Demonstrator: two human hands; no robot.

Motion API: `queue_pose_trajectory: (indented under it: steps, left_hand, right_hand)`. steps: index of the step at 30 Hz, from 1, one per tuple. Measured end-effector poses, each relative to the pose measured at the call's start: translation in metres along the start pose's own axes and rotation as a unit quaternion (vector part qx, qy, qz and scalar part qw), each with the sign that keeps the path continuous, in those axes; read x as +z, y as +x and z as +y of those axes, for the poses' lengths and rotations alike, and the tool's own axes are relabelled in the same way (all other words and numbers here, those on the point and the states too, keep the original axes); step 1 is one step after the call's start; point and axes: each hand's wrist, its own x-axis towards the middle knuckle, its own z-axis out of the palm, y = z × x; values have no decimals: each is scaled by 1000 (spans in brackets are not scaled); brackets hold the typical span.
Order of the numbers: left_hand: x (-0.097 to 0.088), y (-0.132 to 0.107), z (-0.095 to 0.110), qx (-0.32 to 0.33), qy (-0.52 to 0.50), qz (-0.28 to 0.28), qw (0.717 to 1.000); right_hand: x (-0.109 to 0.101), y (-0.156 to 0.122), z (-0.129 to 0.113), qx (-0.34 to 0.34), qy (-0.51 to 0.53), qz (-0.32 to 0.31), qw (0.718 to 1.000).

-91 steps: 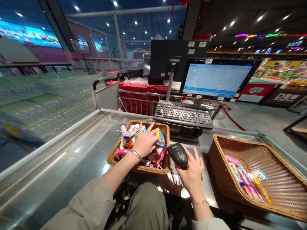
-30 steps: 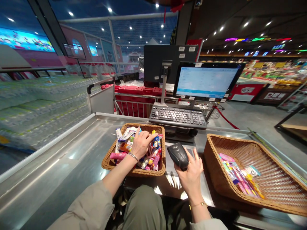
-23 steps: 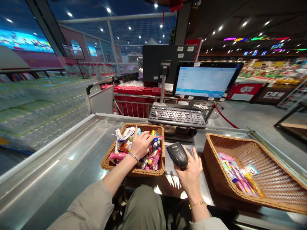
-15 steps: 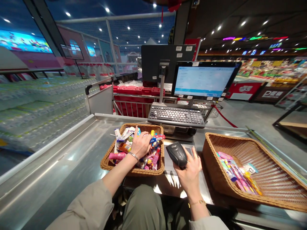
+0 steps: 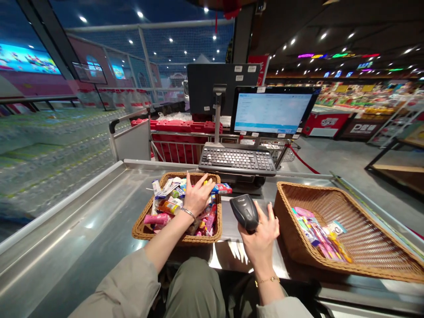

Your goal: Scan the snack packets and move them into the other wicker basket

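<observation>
While beside left fingers point(image 5: 206, 187), box point(image 5: 224, 188) rightward

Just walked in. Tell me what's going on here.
At a metal counter, someone's right hand grips a black handheld scanner. The left hand is over a wicker basket full of small packaged items, by a blue-and-red box that juts past the rim; whether it is gripped is unclear. A second wicker basket, at the right, holds fewer packets. A lit screen and keyboard stand behind.
</observation>
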Motion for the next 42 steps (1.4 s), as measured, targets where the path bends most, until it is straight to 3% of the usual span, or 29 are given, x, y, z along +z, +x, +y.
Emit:
queue_pose_trajectory:
  steps: [17,42]
  left_hand:
    - [7,29,10,-11,-31,-15,999]
    - [9,34,17,0,-28,-4,1000]
  right_hand:
    - [-9,5,-6,26,-17,29,999]
    - [-17,8,-14,43,3,26,999]
